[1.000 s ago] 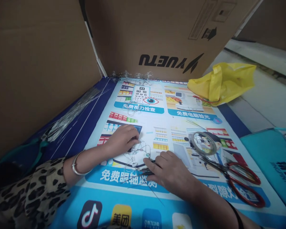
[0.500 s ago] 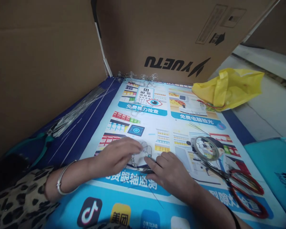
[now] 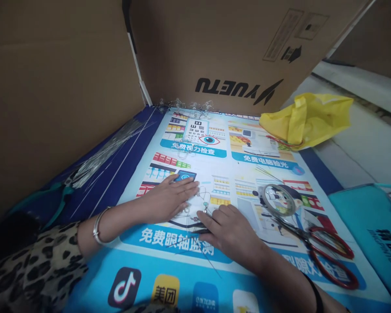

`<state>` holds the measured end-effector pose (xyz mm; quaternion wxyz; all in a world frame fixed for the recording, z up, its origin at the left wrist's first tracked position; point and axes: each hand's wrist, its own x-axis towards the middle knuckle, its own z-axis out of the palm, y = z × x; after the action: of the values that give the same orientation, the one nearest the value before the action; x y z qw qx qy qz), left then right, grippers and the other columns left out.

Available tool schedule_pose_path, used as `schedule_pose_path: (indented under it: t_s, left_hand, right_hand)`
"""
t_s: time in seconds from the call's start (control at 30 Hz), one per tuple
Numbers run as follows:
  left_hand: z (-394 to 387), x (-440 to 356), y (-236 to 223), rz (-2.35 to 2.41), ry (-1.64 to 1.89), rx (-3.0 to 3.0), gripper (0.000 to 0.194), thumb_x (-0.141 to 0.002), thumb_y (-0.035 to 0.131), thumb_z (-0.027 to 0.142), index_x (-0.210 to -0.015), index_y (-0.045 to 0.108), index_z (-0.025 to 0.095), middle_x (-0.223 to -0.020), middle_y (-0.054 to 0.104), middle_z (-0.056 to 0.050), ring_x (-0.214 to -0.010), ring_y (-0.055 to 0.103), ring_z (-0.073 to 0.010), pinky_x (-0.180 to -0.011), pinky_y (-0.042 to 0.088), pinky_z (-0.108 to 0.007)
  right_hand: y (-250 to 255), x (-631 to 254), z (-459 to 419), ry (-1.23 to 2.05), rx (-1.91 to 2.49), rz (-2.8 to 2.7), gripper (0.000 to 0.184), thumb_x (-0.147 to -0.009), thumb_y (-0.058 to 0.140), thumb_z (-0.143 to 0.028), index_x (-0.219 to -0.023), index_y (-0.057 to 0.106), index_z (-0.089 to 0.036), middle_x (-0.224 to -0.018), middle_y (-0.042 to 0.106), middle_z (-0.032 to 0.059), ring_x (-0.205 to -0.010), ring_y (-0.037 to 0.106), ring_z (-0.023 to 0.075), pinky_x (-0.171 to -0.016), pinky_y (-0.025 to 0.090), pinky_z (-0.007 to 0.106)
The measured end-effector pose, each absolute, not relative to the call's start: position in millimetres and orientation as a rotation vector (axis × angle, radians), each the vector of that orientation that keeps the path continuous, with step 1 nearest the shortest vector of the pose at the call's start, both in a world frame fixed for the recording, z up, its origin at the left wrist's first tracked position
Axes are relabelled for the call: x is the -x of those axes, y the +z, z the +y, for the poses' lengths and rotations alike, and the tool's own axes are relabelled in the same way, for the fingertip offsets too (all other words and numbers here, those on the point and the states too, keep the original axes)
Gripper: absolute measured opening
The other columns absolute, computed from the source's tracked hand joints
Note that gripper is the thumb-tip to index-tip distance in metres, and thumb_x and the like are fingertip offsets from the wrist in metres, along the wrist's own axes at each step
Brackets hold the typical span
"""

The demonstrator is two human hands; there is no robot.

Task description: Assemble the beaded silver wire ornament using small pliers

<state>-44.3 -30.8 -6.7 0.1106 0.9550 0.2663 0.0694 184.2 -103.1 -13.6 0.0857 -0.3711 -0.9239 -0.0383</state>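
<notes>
A small bent wire piece with beads (image 3: 200, 201) lies on a printed blue poster (image 3: 215, 278) that covers the work surface. My left hand (image 3: 171, 198), a silver bangle on its wrist, rests flat with the fingers stretched out and pressed on the left part of the wire piece. My right hand (image 3: 231, 230) lies on the poster just to the right, its fingers pinched on a thin dark tool or wire (image 3: 195, 227) whose tip touches the wire piece. Thin wire strands trail out from under my right hand toward me.
Red-handled scissors (image 3: 329, 256) and a clear tape roll (image 3: 276, 194) lie at the right. A yellow plastic bag (image 3: 308, 119) sits at the back right. A bundle of straight wires (image 3: 101, 154) and teal pliers (image 3: 57, 198) lie at the left. Cardboard boxes (image 3: 234, 48) wall the back and left.
My left hand has gone from a curled grip on the wire piece to lying flat on it, reaching a little further forward. My right hand has barely moved.
</notes>
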Motion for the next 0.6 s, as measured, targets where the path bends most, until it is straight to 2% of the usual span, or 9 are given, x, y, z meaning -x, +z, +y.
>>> schedule_pose_path:
  t_s: [0.2,0.43,0.6]
  left_hand:
    - [5.9,29.9,-2.7,0.653,0.113,-2.797,0.046,-0.094,0.030,0.032,-0.139,0.023,0.028,-0.146,0.027,0.000,-0.137,0.012,-0.0174,-0.109,0.010,-0.042]
    - [6.4,36.8,0.9,0.676,0.173,-2.667,0.049,-0.093,0.032,0.041,-0.139,0.022,0.030,-0.147,0.025,-0.001,-0.136,0.017,-0.0174,-0.109,0.013,-0.041]
    - [5.4,38.9,3.4,0.768,0.286,-2.644,0.045,-0.093,0.034,0.037,-0.137,0.031,0.026,-0.144,0.032,-0.004,-0.134,0.022,-0.0178,-0.108,0.019,-0.040]
  right_hand:
    - [-9.9,-184.7,-94.5,-0.193,1.296,-2.669,0.043,-0.082,0.053,-0.046,-0.115,0.055,-0.019,-0.085,0.063,0.0067,-0.078,0.052,0.0194,-0.068,0.034,0.032]
    - [-5.3,-206.8,-86.4,-0.124,1.391,-2.467,0.040,-0.088,0.043,-0.044,-0.117,0.055,-0.018,-0.083,0.063,0.0069,-0.076,0.053,0.0171,-0.071,0.037,0.030]
    - [-3.7,-213.8,-80.0,-0.094,1.749,-2.354,0.039,-0.091,0.036,-0.041,-0.118,0.053,-0.017,-0.083,0.063,0.0073,-0.080,0.055,0.0196,-0.070,0.036,0.029]
